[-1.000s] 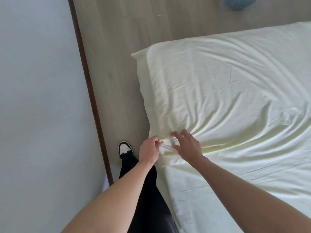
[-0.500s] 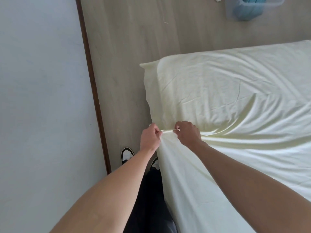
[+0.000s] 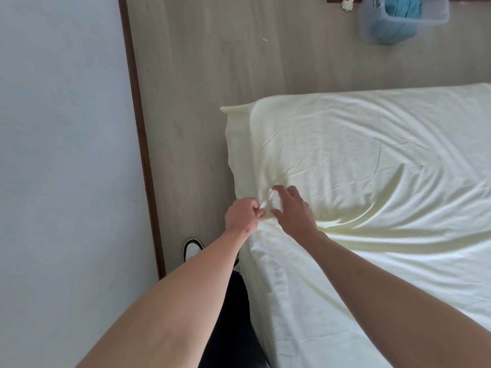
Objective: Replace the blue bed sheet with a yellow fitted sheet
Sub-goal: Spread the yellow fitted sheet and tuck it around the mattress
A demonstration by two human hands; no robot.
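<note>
The pale yellow fitted sheet [image 3: 372, 160] covers the mattress, wrinkled, with folds running toward the left edge. My left hand [image 3: 242, 215] is curled at the mattress's left edge and pinches a fold of the yellow sheet. My right hand [image 3: 292, 208] lies just to its right on top of the sheet, fingers spread and fairly straight, touching the fabric. The blue bed sheet [image 3: 398, 14] sits bunched in a clear plastic bin [image 3: 372, 27] on the floor at the top right.
A narrow strip of wood floor [image 3: 199, 102] runs between the bed and the white wall [image 3: 61, 155] with its dark baseboard [image 3: 143, 155]. My shoe [image 3: 192, 248] and dark trouser leg stand in that strip. A crumpled white scrap [image 3: 347, 4] lies by the bin.
My right hand has let go of the fold it pinched and now lies spread on the sheet. My left hand keeps its pinch. The view has tilted, showing more of the floor and bin.
</note>
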